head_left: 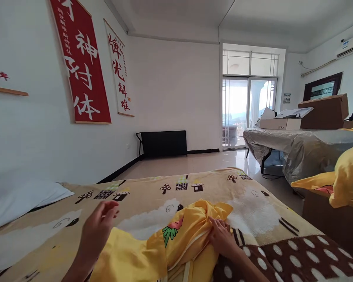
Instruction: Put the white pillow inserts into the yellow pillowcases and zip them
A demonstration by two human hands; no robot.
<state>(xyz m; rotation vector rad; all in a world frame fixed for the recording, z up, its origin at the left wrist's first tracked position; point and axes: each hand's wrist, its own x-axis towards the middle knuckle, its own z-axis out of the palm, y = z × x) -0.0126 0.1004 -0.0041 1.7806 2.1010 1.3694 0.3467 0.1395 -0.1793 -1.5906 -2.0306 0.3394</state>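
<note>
A bunched yellow carrot-print cloth (153,246) lies in front of me on a bed covered with a sheep-print blanket (147,192). It looks like bedding, with a pale seam or edging running along its folds. My right hand (222,237) has its fingers closed on the gathered right part of the cloth. Raised to the left of the cloth, my left hand (101,217) has loosely bent fingers and nothing visible in them. Its forearm passes close to the cloth's left edge.
A white pillow (23,197) rests at the left. To the right, more yellow fabric (348,180) sits on a brown box (326,223). Behind it, a plastic-covered table (273,137) bears cartons (323,111). A folded black table-like frame (164,143) stands by the far wall.
</note>
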